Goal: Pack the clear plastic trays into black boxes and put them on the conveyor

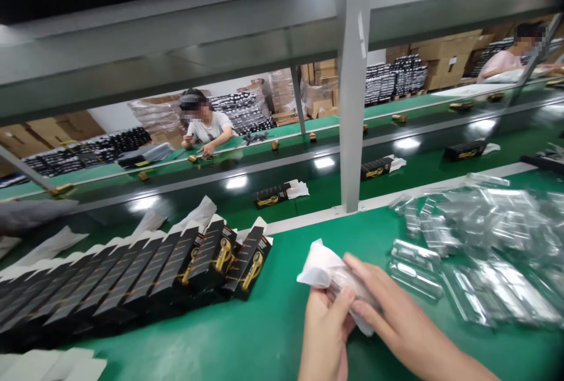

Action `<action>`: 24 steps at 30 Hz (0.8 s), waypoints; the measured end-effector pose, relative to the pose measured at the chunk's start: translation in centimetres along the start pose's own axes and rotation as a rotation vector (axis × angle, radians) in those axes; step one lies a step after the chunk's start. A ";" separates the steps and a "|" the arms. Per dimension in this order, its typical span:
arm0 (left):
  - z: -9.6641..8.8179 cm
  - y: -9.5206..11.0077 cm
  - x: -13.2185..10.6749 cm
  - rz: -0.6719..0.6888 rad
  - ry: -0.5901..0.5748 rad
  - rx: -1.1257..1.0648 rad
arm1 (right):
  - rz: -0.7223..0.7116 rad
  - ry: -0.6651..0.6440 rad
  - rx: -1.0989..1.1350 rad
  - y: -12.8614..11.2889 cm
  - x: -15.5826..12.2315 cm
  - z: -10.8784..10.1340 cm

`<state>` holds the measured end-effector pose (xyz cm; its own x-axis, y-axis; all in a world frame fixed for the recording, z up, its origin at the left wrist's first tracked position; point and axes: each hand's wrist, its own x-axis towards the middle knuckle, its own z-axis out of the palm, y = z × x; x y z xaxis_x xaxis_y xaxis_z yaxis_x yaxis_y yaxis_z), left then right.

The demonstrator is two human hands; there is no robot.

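Note:
A white wrapped packet (319,264) is held between both my hands over the green table, its loose end sticking up to the left. My left hand (328,316) grips it from below, with the thumb pressed on its side. Closed around the right end is my right hand (381,304), its thumb close to the left one. What lies inside the wrapping is hidden. To the right lies a heap of clear plastic trays (493,240). At the left stands a long row of black printed boxes (176,263) with open white flaps.
A metal post (351,93) rises from the table edge, under a wide overhead beam. Beyond it, a conveyor (299,207) carries black boxes (275,194) with white wrapping sticking out. Across it sits a person (215,125); another (506,63) is at the far right. White flaps (53,366) lie bottom left.

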<state>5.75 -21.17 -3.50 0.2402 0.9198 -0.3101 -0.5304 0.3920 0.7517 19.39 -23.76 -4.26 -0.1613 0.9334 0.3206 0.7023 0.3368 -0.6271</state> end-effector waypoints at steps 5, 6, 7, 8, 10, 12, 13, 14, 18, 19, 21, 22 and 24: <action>-1.2 -0.5 -0.4 0.039 -0.028 0.376 | -0.021 -0.044 0.072 0.5 0.1 0.5; -1.7 0.6 -0.4 0.072 -0.068 0.592 | 0.010 -0.023 0.097 0.6 0.1 0.2; -2.3 2.2 -0.2 0.141 -0.090 0.850 | 0.062 -0.008 0.130 0.9 0.3 -0.2; -2.9 4.1 0.3 0.235 -0.081 1.137 | 0.133 -0.005 0.168 1.1 0.6 -0.8; -4.1 8.5 1.8 0.478 0.139 1.747 | 0.291 -0.030 0.268 1.7 1.4 -2.2; -5.2 12.0 3.9 0.525 0.421 2.190 | 0.396 -0.070 0.392 2.4 2.4 -3.5; -5.7 13.1 4.9 0.507 0.510 2.304 | 0.419 -0.078 0.458 2.7 2.9 -3.9; -6.1 13.6 5.7 0.475 0.548 2.362 | 0.433 -0.080 0.522 3.0 3.2 -4.3; -6.7 11.0 6.1 0.440 0.532 2.405 | 0.496 -0.073 0.712 3.6 3.5 -5.0; -6.6 9.7 5.5 0.441 0.507 2.409 | 0.513 -0.074 0.752 3.7 3.3 -5.1; -6.1 7.5 4.0 0.436 0.376 2.391 | 0.545 -0.083 0.836 3.5 3.0 -5.4; -5.8 6.7 3.3 0.433 0.283 2.366 | 0.565 -0.098 0.888 3.4 2.8 -5.4; -5.2 5.9 2.1 0.434 0.112 2.274 | 0.615 -0.173 1.028 3.0 2.7 -5.4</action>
<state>-1.12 -16.81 -2.74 0.3320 0.9427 0.0314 0.9421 -0.3297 -0.0616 24.78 -20.90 -1.46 -0.1396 0.9501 -0.2788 -0.1718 -0.3006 -0.9382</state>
